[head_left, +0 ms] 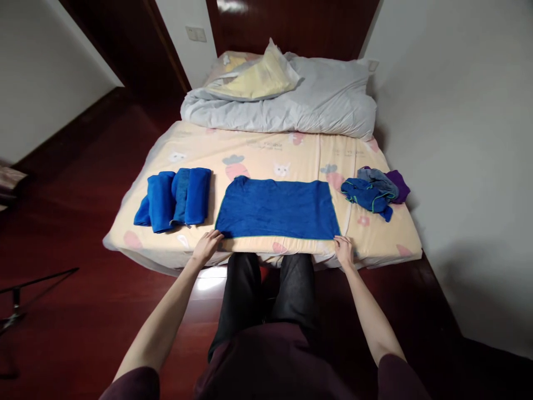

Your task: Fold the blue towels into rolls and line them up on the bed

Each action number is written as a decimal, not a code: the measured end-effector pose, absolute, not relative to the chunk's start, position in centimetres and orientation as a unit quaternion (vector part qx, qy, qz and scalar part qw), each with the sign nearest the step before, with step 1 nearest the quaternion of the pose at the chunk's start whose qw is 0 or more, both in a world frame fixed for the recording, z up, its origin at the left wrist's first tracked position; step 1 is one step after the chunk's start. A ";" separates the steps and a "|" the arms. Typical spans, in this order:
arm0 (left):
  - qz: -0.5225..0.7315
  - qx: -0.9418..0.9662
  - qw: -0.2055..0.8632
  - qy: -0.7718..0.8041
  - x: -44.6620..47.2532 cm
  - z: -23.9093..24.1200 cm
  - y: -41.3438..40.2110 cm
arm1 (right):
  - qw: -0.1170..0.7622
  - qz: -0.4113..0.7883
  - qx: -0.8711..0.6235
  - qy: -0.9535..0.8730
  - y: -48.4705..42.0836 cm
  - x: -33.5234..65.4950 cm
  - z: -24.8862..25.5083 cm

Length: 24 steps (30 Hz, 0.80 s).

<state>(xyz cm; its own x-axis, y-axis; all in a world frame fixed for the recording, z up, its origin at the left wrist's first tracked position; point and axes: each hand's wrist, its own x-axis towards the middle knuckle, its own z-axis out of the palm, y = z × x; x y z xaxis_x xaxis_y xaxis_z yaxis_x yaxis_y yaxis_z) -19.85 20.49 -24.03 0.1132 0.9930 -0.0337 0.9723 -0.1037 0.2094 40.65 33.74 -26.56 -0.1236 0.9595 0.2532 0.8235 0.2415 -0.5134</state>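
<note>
A blue towel lies spread flat near the front edge of the bed. My left hand pinches the towel's near left corner, fingers closed on it. At the near right corner sits my right hand, gripping that corner in the same way. Left of the towel rest rolled and folded blue towels. To the right is a loose heap of blue, grey and purple cloths.
A grey duvet and a yellow pillow are piled at the head of the bed. A white wall runs along the right side. Dark red wooden floor surrounds the bed; a thin stand is at the left.
</note>
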 end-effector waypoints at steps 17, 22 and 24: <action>-0.025 0.716 0.075 0.694 -19.3 -22.3 17.4 | 0.196 0.100 -0.639 -0.737 30.0 40.9 -24.7; -0.066 0.692 0.101 0.712 -17.9 -21.0 18.7 | 0.034 0.061 -0.680 -0.729 29.7 38.7 -22.1; -0.045 0.695 0.093 0.711 -16.6 -19.9 20.3 | 0.007 0.043 -0.678 -0.734 30.1 36.2 -20.8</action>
